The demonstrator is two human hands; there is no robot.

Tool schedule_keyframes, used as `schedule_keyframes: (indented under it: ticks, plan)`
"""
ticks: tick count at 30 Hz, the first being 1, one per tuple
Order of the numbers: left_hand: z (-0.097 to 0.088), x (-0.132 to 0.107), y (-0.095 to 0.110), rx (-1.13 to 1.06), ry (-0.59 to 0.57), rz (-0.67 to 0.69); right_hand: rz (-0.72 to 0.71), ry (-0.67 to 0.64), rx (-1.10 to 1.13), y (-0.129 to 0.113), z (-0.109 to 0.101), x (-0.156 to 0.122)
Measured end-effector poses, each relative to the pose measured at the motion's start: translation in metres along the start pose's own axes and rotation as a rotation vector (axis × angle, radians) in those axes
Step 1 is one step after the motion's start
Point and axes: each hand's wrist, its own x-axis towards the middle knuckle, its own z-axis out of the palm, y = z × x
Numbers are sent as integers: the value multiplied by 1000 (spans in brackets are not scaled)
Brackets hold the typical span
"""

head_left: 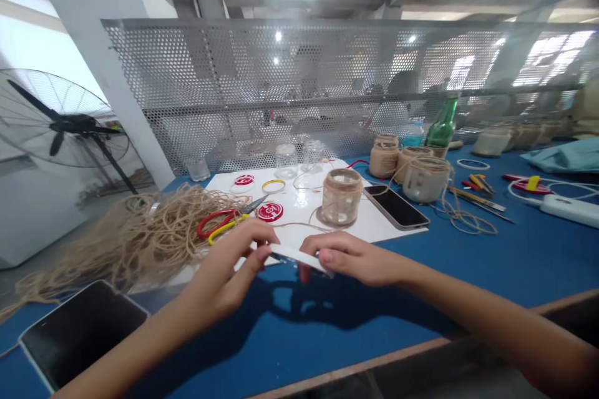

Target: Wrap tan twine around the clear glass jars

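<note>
Both hands hold a thin white roll, which looks like tape [299, 255], edge-on above the blue tabletop. My left hand [238, 268] pinches its left end between thumb and fingers. At the right end, my right hand [353, 257] grips it with the thumb on top and fingers beneath. Just beyond stands a glass jar [342, 199] with twine wound round its neck. Red-and-yellow scissors [229, 219] lie partly on a tangled heap of jute twine [145, 230], left of the hands. Red-centred tape rolls [270, 212] rest on white board.
White board [299, 224] covers the table's middle. A phone [397, 206] lies right of it, a black tablet [84, 330] at front left. Twine-wrapped jars [384, 156], a green bottle [442, 124], pliers [480, 183] and a power strip [571, 209] stand or lie rightward. Perforated screen [281, 87] behind.
</note>
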Motion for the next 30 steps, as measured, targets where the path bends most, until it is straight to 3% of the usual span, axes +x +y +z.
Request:
schedule_keyframes:
  ticks: [3, 6, 10, 16, 21, 26, 30]
  plan:
    - [-2, 3, -8, -243, 53, -192, -17, -23, 81, -3, -3, 0]
    - [1, 4, -11, -290, 84, -294, 26, -18, 171, -4, 0, 1]
    - [10, 2, -8, -120, 27, -236, 92, 66, 99, -1, 8, 3]
    - [17, 0, 1, -57, -38, -169, 117, 100, -35, -2, 16, 4]
    - [15, 2, -1, 24, -210, -101, 43, 67, -187, 1, 20, 5]
    - [7, -1, -15, -219, -274, -323, -104, 7, -439, 3, 22, 8]
    - [7, -4, -17, -408, -311, -457, -167, 0, -485, 4, 16, 7]
